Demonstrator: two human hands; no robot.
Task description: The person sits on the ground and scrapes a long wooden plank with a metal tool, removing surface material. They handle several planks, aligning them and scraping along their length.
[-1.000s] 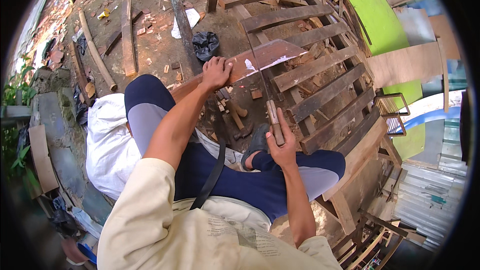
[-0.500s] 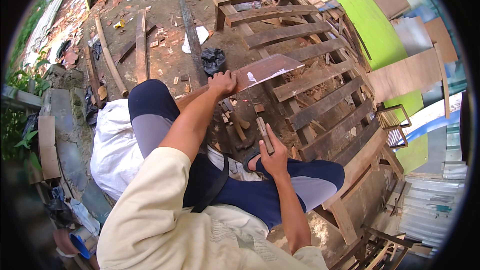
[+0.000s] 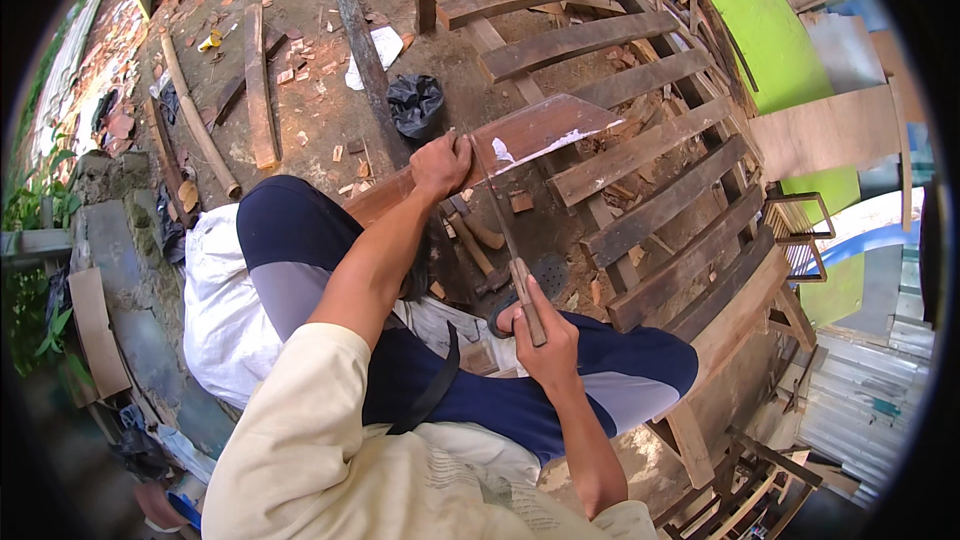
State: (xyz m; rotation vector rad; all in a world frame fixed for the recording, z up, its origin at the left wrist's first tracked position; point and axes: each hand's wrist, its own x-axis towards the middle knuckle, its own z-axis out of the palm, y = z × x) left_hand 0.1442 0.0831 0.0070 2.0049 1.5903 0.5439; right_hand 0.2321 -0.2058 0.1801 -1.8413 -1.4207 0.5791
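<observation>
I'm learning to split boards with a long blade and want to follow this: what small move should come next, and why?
Probably draw the blade down along the board's edge. The left hand steadies the reddish board, the right hand grips the wooden handle, and the blade's tip already sits by the board next to the left hand's fingers, which need care.

Reddish board point(image 3: 530, 135) flat on pallet, thin wooden-handled blade point(image 3: 510, 240) upright against it

1. We see open dirt ground point(image 3: 310, 130) left of our left hand point(image 3: 440, 165).
2. Ahead, the slatted wooden pallet point(image 3: 640, 150) blocks passage.
3. Wood scraps point(image 3: 478, 240) crowd between our hands, perhaps loosely.
</observation>
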